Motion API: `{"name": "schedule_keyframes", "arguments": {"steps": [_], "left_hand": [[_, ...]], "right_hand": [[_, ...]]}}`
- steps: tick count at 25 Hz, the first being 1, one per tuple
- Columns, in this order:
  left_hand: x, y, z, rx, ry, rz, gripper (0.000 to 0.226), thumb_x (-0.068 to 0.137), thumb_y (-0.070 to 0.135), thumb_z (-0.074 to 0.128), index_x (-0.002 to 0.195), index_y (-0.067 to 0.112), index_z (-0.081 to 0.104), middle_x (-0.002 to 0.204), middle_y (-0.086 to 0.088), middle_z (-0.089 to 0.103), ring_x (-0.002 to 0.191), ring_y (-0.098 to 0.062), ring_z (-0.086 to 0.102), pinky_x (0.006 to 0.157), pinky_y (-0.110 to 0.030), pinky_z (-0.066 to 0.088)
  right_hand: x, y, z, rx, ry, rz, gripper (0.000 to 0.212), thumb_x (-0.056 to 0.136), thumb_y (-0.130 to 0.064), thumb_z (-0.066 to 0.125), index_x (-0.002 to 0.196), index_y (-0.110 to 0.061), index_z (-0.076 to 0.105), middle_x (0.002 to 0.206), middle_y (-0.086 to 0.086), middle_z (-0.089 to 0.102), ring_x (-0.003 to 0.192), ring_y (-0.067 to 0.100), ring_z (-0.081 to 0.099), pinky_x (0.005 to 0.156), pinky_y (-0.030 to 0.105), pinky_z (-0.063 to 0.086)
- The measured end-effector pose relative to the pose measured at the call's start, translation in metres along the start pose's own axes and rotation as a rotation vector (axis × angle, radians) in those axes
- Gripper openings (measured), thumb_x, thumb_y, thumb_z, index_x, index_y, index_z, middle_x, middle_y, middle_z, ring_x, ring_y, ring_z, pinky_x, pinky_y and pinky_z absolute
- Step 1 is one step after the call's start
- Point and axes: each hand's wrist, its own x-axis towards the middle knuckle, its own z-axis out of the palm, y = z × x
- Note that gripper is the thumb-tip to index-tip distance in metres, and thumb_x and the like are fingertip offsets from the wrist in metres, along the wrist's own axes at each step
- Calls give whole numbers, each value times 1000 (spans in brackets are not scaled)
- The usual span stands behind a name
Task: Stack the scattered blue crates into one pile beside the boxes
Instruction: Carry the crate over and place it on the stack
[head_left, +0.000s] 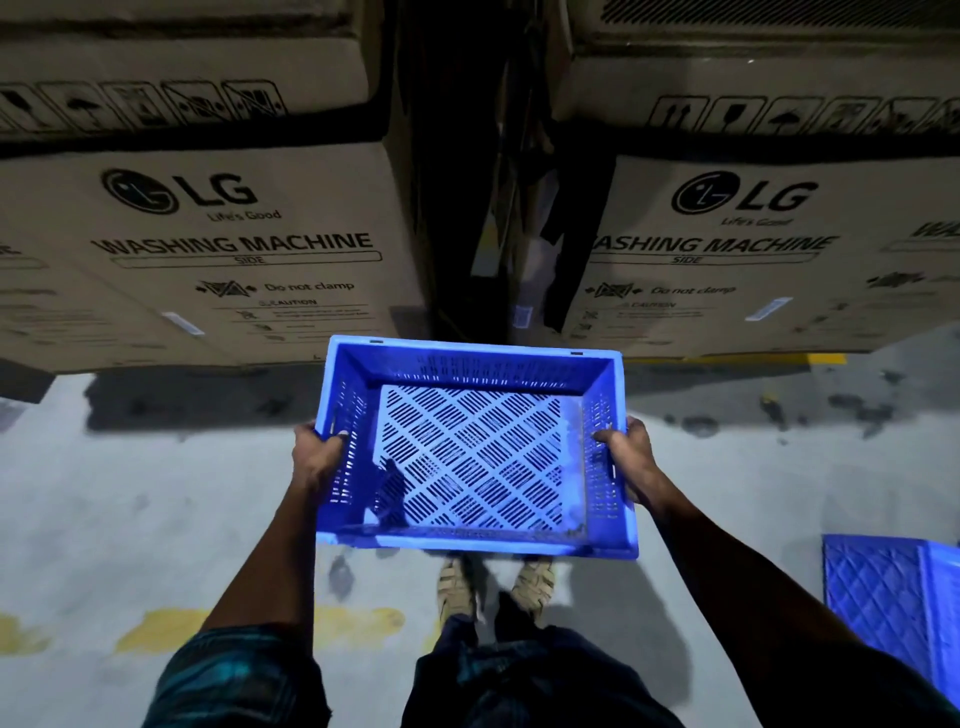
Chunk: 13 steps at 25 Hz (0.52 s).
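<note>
A blue perforated plastic crate (470, 452) is held level in front of me, above the floor, open side up and empty. My left hand (318, 451) grips its left wall with fingers through the handle slot. On the opposite wall my right hand (626, 457) grips the same way. A second blue crate (893, 608) lies at the right edge, only partly in view. Ahead stand two large cardboard washing machine boxes, one at left (218, 249) and one at right (769, 249).
A dark gap (467, 208) with black clutter separates the two boxes, straight ahead of the crate. The grey concrete floor (130, 493) has faded yellow paint marks and dark stains. My feet in sandals (493, 587) stand below the crate.
</note>
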Motion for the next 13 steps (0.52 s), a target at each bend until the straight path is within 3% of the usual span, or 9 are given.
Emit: {"name": "schedule_keyframes", "arguments": {"steps": [4,7,11,13], "left_hand": [[-5,3,3,121,-33,11,45,87,15,67,123,3,42,109,-13,56,97,-35,60,87,-44,51],[-8,-4,3,138,-40,43,43,88,14,66,121,5,40,113,-19,59,96,-36,61,84,-44,52],[-9,-14,0,147,-64,73,47,89,14,65,128,5,41,122,-23,60,102,-39,62,81,-41,51],[-9,-18,-2,145,-73,75,50,89,14,65,131,7,41,123,-23,60,104,-40,62,85,-42,52]], "right_hand": [[2,-4,-3,-60,-29,-3,39,80,-7,62,118,-14,55,107,10,71,89,28,71,83,51,59],[-17,-1,-5,-148,-38,-34,43,84,-5,57,123,-21,50,107,5,68,89,24,67,78,39,56],[-34,27,-7,-352,-3,-70,63,77,-20,50,139,-23,38,115,13,67,99,38,65,85,42,54],[-45,42,-8,-448,29,-74,64,78,-17,50,141,-19,37,114,19,67,101,43,63,82,39,50]]}}
